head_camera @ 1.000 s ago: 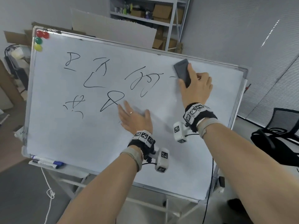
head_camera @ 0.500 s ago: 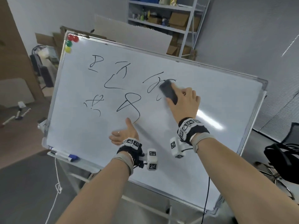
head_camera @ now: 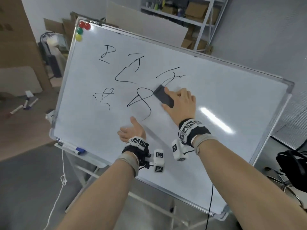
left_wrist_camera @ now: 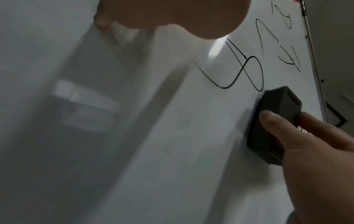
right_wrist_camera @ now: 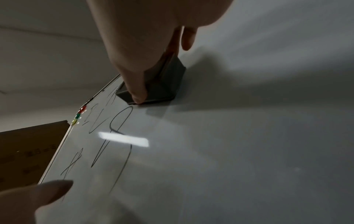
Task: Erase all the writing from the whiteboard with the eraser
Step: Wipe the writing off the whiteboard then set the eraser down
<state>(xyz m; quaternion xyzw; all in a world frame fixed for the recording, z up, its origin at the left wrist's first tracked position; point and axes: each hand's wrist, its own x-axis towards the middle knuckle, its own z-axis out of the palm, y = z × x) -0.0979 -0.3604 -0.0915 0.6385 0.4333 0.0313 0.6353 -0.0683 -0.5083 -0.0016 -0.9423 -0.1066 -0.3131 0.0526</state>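
The dark grey block-shaped plastic eraser point(head_camera: 163, 96) lies flat against the white metal-framed whiteboard point(head_camera: 224, 90), near the board's middle, just right of a large looping black figure-eight stroke point(head_camera: 141, 103) and just below a partly wiped black character point(head_camera: 169, 75). The right hand point(head_camera: 180, 101) grips it across its short width, thumb point(right_wrist_camera: 137, 89) on the lower long edge and fingers over the top and far edge, palm pressing it to the surface. By its look the eraser is light and rigid in its shell, probably with a soft felt face underneath; held by its long sides, as here, it should stay flat and glide easily on the glossy board. Pressing on one end would likely lift the other and leave streaks.

The left hand point(head_camera: 131, 131) sits lower on the board, fingers extended and relaxed, thumb up, holding nothing; whether its edge touches the surface I cannot tell.

Much writing remains to the left: three more black marks, and the figure-eight is untouched, so the task is judged to be at an early stage. Outward, red, green and yellow round magnets point(head_camera: 81, 30) cluster at the top-left corner, and a blue-capped marker point(head_camera: 73, 149) lies on the tray below. The board stands tilted on a stand, so firm strokes may rock it.
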